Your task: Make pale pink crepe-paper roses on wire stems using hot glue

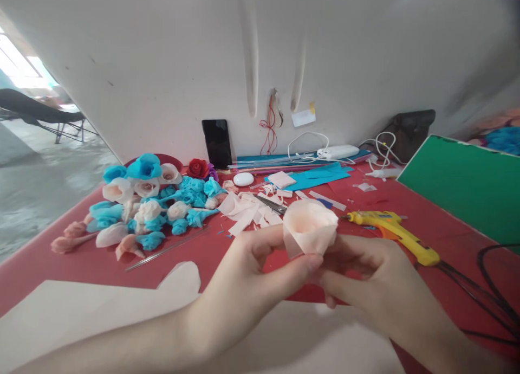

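A pale peach paper flower [311, 227], rolled into a cup shape, is held up in front of me above the red table. My left hand [260, 276] pinches its lower left side, thumb across the base. From the right, my right hand [365, 271] grips around the flower's base, its fingertips partly hidden behind it. Scissors [271, 205] lie just behind the flower among pale paper scraps [244, 211]. A yellow glue gun [394, 230] rests to the right, its nozzle towards the flower. Below my hands is a large cream paper sheet [300, 336].
Blue, white and peach paper flowers [150, 200] are heaped at the left. A black phone [216, 143] leans on the pale wall behind, near a white earbud case [244, 179] and blue paper [312, 175]. A green board [467, 187] and black cables [479, 287] occupy the right.
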`<state>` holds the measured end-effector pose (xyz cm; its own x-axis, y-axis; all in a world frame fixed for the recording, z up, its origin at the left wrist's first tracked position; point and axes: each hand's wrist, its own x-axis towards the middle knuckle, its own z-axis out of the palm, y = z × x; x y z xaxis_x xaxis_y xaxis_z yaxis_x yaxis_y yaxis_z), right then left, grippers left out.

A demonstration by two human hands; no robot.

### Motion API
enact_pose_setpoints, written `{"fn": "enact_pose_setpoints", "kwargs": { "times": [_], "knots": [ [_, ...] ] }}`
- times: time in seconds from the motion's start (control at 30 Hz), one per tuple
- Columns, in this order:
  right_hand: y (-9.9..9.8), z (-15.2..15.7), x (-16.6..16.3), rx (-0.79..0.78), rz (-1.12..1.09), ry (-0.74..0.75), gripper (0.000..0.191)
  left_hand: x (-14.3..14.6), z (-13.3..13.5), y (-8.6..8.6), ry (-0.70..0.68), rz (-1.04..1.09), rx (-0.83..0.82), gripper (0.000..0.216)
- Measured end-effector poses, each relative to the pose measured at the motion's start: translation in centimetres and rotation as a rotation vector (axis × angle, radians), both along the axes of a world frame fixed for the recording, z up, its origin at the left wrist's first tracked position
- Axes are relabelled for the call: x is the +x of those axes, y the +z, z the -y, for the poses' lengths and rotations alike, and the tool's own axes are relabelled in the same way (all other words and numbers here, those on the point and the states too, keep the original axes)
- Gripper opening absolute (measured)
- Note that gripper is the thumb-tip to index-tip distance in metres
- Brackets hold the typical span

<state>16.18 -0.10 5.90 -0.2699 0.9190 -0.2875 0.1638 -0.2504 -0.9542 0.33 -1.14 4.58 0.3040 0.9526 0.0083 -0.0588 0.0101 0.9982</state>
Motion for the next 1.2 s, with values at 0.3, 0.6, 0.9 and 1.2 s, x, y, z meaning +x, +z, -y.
{"fn": "enact_pose_setpoints", "kwargs": {
  "times": [0.3,0.6,0.9,1.2],
  "knots": [
    [-1.0,-0.4,0.6,0.071,-0.072,0.058,0.009,0.0,-0.6,0.1,0.073,0.019,-0.055,0.02],
    [-1.7,-0.3,0.4,0.023,-0.239,0.042,0.014,0.0,-0.4,0.0,0.008,0.09,-0.072,0.021],
    [-1.1,-0.1,0.5,0.007,-0.177,0.051,0.011,-0.2,-0.2,0.1,-0.092,0.083,-0.011,0.014],
    [-1.5,-0.6,1.0,0.073,-0.157,0.174,0.009,-0.6,0.0,0.0,-0.116,0.058,0.012,0.014]
  ]
}}
